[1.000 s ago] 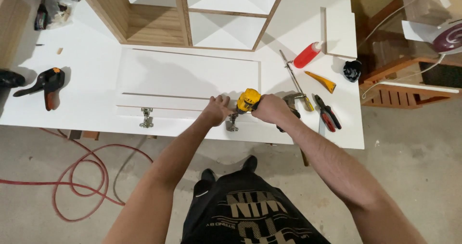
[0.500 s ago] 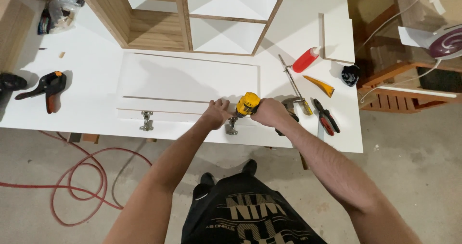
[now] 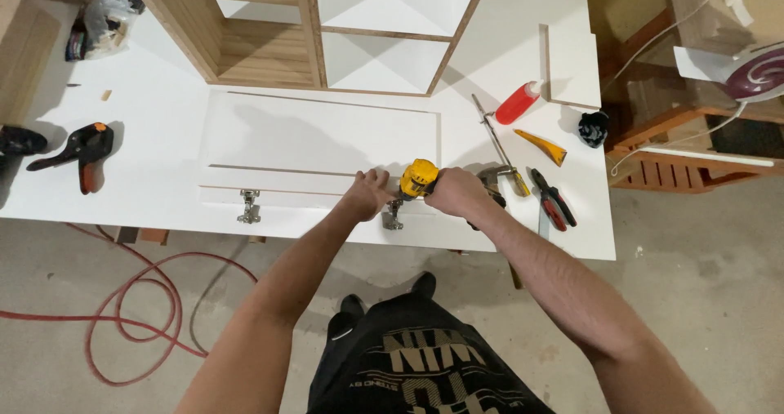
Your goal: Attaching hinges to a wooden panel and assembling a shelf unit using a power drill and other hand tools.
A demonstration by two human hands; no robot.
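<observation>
Hardly anything has moved since a second ago: both your hands stay locked at the door's near edge. Your right hand [image 3: 454, 193] is wrapped around the yellow drill [image 3: 418, 178], wrist bent, forearm running back toward you, the drill's nose pointing down at the hinge [image 3: 393, 215]. Your left hand [image 3: 367, 193] sits just beside it, fingers curled and pressing on the white door [image 3: 318, 140] next to that hinge. The door lies flat on the table [image 3: 147, 177], with a second hinge [image 3: 248, 207] further left along the same edge. Pliers [image 3: 554, 202] lie near your right forearm.
</observation>
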